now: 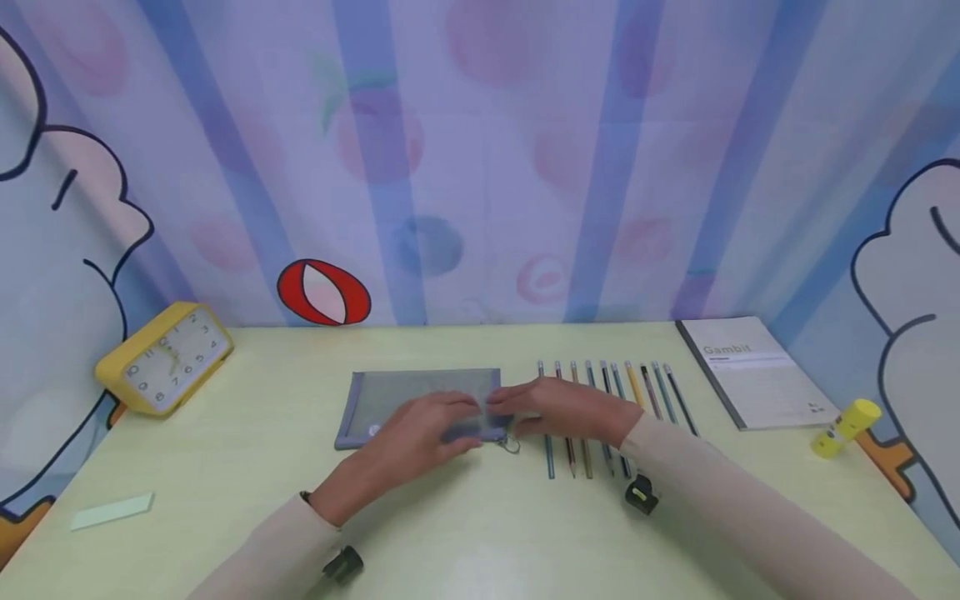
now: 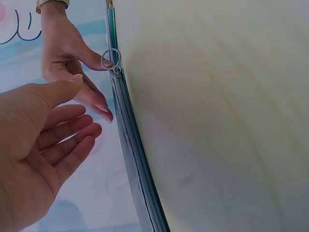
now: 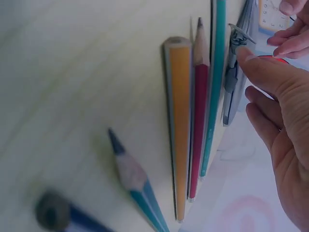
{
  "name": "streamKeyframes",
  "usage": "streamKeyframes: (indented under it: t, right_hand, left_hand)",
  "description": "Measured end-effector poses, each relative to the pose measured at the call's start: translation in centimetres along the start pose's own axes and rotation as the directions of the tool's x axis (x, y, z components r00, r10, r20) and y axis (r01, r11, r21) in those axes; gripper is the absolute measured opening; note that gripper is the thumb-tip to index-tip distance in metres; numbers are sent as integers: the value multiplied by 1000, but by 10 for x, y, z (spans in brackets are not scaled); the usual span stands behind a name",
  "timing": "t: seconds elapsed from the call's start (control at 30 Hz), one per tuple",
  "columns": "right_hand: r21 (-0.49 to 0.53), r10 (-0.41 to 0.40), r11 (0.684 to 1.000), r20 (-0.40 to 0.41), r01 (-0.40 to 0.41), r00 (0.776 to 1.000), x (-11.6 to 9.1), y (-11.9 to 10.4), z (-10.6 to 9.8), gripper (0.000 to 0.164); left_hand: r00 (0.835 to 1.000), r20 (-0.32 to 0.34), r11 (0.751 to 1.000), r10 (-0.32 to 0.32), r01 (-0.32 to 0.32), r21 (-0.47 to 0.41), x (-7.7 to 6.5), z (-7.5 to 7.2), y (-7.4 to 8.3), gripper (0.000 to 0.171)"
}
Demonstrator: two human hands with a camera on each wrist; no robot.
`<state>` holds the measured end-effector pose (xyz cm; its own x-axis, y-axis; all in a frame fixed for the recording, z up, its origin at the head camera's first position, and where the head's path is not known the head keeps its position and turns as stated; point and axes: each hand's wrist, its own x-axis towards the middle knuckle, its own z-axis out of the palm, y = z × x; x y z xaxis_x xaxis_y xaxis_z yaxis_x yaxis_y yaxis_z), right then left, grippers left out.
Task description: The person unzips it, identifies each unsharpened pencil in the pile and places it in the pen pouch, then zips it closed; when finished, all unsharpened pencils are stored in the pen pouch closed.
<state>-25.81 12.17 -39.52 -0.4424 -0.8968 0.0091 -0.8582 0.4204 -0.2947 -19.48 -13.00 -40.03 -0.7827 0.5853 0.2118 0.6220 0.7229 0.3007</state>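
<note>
Pale table [image 1: 480,525], pouch [image 1: 405,387], pencils [image 1: 634,383], notebook [image 1: 757,375], clock [image 1: 176,358], yellow tube [image 1: 846,428], green strip [image 1: 112,512]

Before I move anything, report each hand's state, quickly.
Left hand: open, holding nothing, over the gray zip pouch.
Right hand: open, fingers relaxed, thumb at the zipper's pull ring.

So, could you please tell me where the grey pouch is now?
In the head view, the grey pouch lies left of the pencils and right of the yellow clock, with the left hand over it.
</note>
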Motion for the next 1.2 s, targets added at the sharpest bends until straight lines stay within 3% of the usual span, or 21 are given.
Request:
streamKeyframes:
  t: [0.17,0.4,0.73,0.83,1.07,1.2]
  right_hand:
    - [39,-12,999,25,11,1000,6,1,5,48]
    - [15,-18,1000,65,17,998,13,1,9,39]
    - [59,-17,998,69,13,997,19,-1,10,30]
    - [71,-9,997,56,5,998,19,-2,9,29]
    - [89,8,996,52,-12,999,20,-5,9,28]
    - [67,-8,998,60,4,998,20,-4,8,28]
  left_hand:
    - [1000,30,999,2,0,-52,3,3,2,28]
    - [997,75,995,-3,11,-100,3,3,5,21]
    - [995,82,993,59,-51,-102,10,8,6,13]
    - [996,89,994,33,-23,-110,12,10,7,9]
    - [987,127,985,-97,114,-127,18,16,11,14]
    - [989,98,988,-112,122,-99,18,16,11,9]
